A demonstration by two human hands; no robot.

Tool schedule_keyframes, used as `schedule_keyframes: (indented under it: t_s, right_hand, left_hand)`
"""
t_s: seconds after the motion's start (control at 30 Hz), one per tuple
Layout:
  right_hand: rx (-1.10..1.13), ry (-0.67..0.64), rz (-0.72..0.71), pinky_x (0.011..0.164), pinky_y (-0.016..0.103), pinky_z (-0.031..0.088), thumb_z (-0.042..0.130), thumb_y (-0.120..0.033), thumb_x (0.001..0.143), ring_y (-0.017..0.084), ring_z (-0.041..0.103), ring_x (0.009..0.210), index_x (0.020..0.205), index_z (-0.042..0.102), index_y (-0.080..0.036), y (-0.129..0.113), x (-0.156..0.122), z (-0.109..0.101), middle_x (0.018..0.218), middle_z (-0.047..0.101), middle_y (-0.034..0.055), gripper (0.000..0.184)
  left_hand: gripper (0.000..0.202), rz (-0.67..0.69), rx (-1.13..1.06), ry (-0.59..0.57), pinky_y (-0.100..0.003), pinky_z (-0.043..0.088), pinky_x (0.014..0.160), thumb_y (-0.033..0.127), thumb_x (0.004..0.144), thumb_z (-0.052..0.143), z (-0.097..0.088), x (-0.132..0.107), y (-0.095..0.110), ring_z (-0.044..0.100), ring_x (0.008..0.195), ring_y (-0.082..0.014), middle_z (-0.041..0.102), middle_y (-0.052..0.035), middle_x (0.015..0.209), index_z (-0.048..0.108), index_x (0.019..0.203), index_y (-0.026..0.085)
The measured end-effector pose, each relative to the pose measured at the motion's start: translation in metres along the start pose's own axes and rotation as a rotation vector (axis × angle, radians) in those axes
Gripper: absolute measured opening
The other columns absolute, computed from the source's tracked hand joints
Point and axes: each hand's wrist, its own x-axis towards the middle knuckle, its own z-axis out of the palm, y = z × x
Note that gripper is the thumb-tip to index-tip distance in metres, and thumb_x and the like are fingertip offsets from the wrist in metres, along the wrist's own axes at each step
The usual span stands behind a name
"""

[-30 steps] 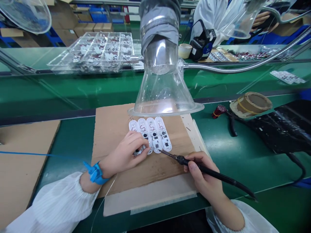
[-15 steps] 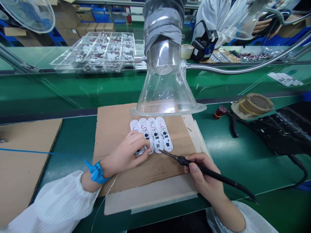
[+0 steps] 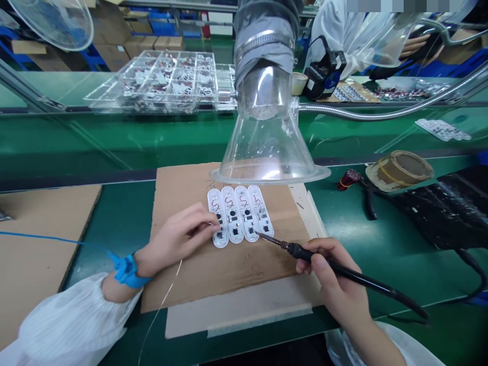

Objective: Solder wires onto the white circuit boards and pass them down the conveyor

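Several white oblong circuit boards lie side by side on a brown cardboard sheet. My left hand rests just left of them, fingers pinched on a thin solder wire that trails toward me. A blue wrist strap circles that wrist. My right hand grips a black soldering iron like a pen, its tip at the lower edge of the rightmost boards.
A clear fume-extraction funnel hangs right over the boards. To the right lie a tape roll, red-handled pliers and a black mat. A clear parts tray sits behind. Another person in white works across the bench.
My left hand has slid left off the boards, uncovering the leftmost one, and now pinches the wire at its edge. The iron tip stays near the right boards.
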Motion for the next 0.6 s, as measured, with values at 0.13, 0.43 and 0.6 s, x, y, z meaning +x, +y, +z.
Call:
schedule_keyframes:
  t_s: [0.13, 0.43, 0.6]
  right_hand:
    - [0.01, 0.013, -0.01, 0.064, 0.019, 0.061, 0.066, -0.042, 0.112, 0.013, 0.073, 0.067, 0.111, 0.072, -0.027, -0.003, 0.007, 0.013, 0.078, 0.075, 0.0001, 0.016]
    - [-0.008, -0.041, 0.009, 0.062, 0.017, 0.061, 0.066, -0.04, 0.112, 0.012, 0.073, 0.067, 0.11, 0.071, -0.027, 0.018, 0.004, 0.018, 0.081, 0.075, -0.0004, 0.014]
    - [-0.048, -0.049, 0.009, 0.06, 0.018, 0.06, 0.067, -0.042, 0.111, 0.013, 0.072, 0.065, 0.107, 0.072, -0.026, 0.015, 0.004, 0.015, 0.079, 0.073, -0.0003, 0.017]
  left_hand:
    - [0.011, -0.044, -0.042, 0.033, -0.021, 0.038, 0.056, 0.012, 0.105, 0.067, -0.002, -0.008, -0.005, 0.048, 0.062, -0.0096, 0.05, 0.0053, 0.077, 0.068, 0.107, 0.023]
    - [0.014, 0.042, -0.048, -0.066, -0.02, 0.048, 0.062, 0.009, 0.106, 0.055, 0.003, -0.005, -0.002, 0.06, 0.072, -0.0116, 0.064, 0.0004, 0.089, 0.06, 0.11, 0.022]
    - [0.01, 0.078, -0.04, -0.071, -0.024, 0.054, 0.071, 0.013, 0.11, 0.057, 0.003, -0.004, -0.004, 0.064, 0.082, -0.0148, 0.069, -0.0028, 0.093, 0.061, 0.113, 0.022]
